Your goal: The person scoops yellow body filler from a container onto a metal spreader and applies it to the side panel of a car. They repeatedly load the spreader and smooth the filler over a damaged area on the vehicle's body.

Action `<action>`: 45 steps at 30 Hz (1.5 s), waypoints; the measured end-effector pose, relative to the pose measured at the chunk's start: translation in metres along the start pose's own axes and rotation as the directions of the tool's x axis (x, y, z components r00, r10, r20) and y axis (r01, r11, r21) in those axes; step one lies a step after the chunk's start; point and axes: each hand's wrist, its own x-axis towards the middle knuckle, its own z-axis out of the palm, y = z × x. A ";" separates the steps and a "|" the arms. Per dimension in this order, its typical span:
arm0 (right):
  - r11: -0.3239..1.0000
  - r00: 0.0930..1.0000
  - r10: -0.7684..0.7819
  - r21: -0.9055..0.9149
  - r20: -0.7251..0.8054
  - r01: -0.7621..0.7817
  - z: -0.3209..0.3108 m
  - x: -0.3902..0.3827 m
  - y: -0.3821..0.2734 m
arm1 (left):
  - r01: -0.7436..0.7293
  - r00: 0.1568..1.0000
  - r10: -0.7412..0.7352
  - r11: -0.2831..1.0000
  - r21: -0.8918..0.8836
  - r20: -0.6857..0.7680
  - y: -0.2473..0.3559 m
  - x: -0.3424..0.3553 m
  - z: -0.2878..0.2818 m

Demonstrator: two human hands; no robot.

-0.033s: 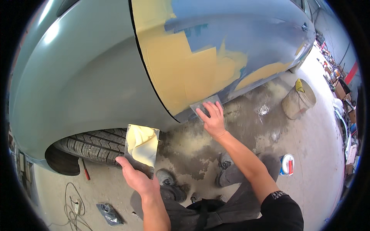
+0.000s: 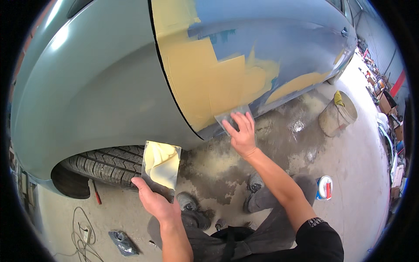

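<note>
My left hand (image 2: 159, 203) is closed on the lower end of a flat rectangular putty board (image 2: 158, 182). A thick mound of pale yellow body filler (image 2: 162, 162) covers most of its face. Farther right, my right hand (image 2: 243, 136) pinches a thin grey spreader (image 2: 224, 118), fingers flat over it and thumb at its left. The spreader's far edge lies against the bottom of the car door (image 2: 279, 39), at the lower border of a smooth yellow filler patch (image 2: 192, 70). Part of the spreader is hidden under my fingers.
The grey-green front fender (image 2: 96, 87) and tyre (image 2: 109, 163) are at left, by a red-handled tool (image 2: 97, 198). A bucket (image 2: 334, 120) with a yellow cloth and a can (image 2: 324, 187) stand right. A cable (image 2: 80, 238) and dark plastic bag (image 2: 123, 243) lie lower left.
</note>
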 end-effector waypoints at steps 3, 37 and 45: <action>0.998 0.989 -0.054 0.001 -0.141 0.055 -0.034 0.067 -0.015 | -0.021 0.996 0.024 0.999 -0.035 0.081 0.001 0.000 -0.006; 0.995 0.998 -0.045 -0.086 -0.038 0.042 0.089 -0.060 -0.009 | 0.097 0.995 -0.097 0.995 -0.019 0.033 0.001 0.000 -0.009; 0.313 0.757 0.558 0.758 0.341 -0.572 -0.031 0.020 -0.053 | 0.000 0.967 0.014 0.999 -0.054 0.255 -0.024 0.001 -0.013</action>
